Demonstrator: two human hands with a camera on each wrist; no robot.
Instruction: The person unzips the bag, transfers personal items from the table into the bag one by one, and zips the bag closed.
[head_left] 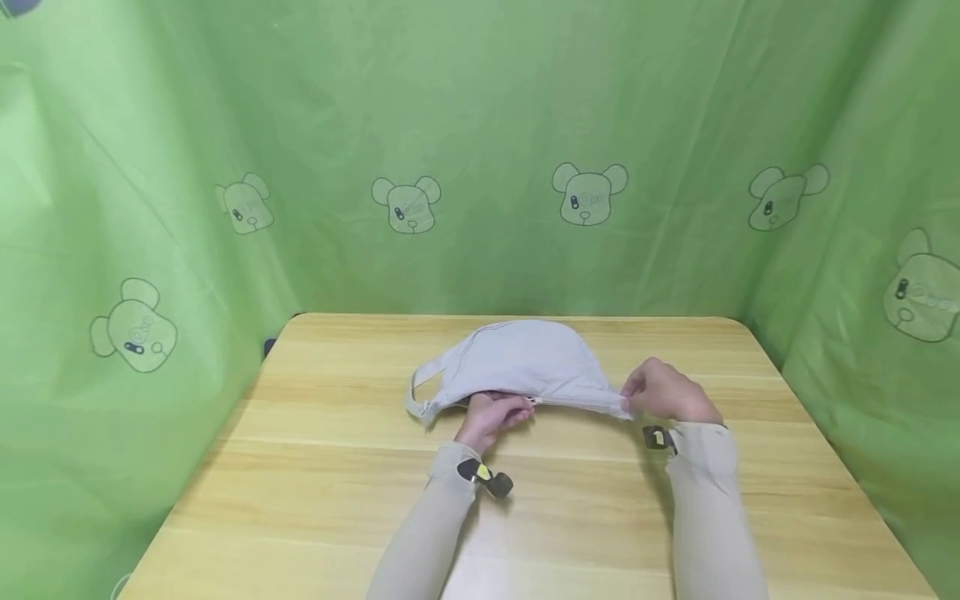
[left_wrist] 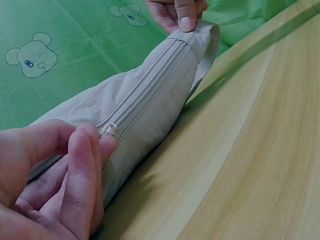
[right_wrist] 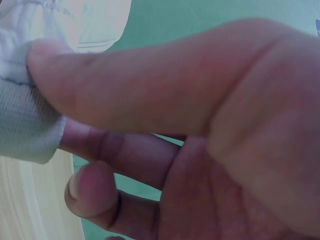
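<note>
A pale grey crescent-shaped shoulder bag (head_left: 525,358) lies on the table with its zipper edge toward me. My left hand (head_left: 491,417) is at the middle of that edge, pinching the zipper pull (left_wrist: 109,129) between thumb and fingers. From the pull to the far end the zipper teeth (left_wrist: 150,80) run together; left of it, a dark gap shows partly behind the hand. With thumb and forefinger, my right hand (head_left: 663,392) grips the bag's right end, where the ribbed strap (right_wrist: 30,120) begins. The bag's inside is hidden.
The bag's strap loops out at its left end on the wooden table (head_left: 337,500). Green curtains (head_left: 487,100) with bear-head prints hang behind the table and along both sides. Each wrist carries a small black camera (head_left: 497,483).
</note>
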